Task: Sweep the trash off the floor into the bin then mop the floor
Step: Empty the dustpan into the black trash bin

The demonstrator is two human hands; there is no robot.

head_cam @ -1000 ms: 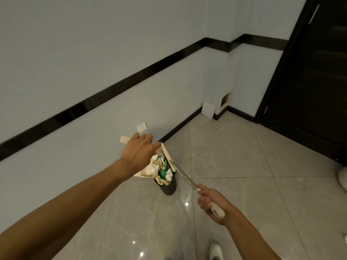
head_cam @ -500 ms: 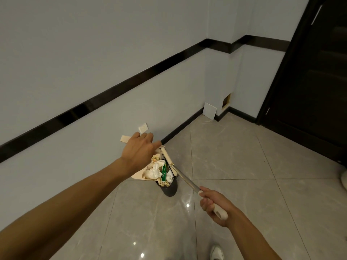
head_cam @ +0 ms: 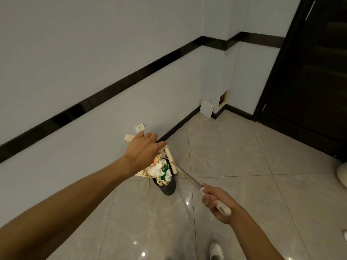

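Note:
My left hand (head_cam: 143,150) grips the handle of a cream dustpan (head_cam: 143,172) and holds it tilted over a small dark bin (head_cam: 167,188) that stands on the floor by the wall. White tissue and green wrapper trash (head_cam: 160,170) sits at the pan's lip and in the bin's mouth. My right hand (head_cam: 217,204) grips the white end of a metal broom handle (head_cam: 187,177), whose far end reaches the cream broom head (head_cam: 170,160) beside the dustpan, above the bin.
Grey tiled floor (head_cam: 234,158) runs to a pale wall with a black skirting. A wall socket (head_cam: 140,127) sits above the dustpan. A dark door (head_cam: 309,81) stands at the right. A white object (head_cam: 342,174) lies at the right edge. My white shoe (head_cam: 216,251) shows below.
The dustpan has tipped further and the tissue and wrappers have slid down toward the bin's mouth. Both hands stay almost where they were.

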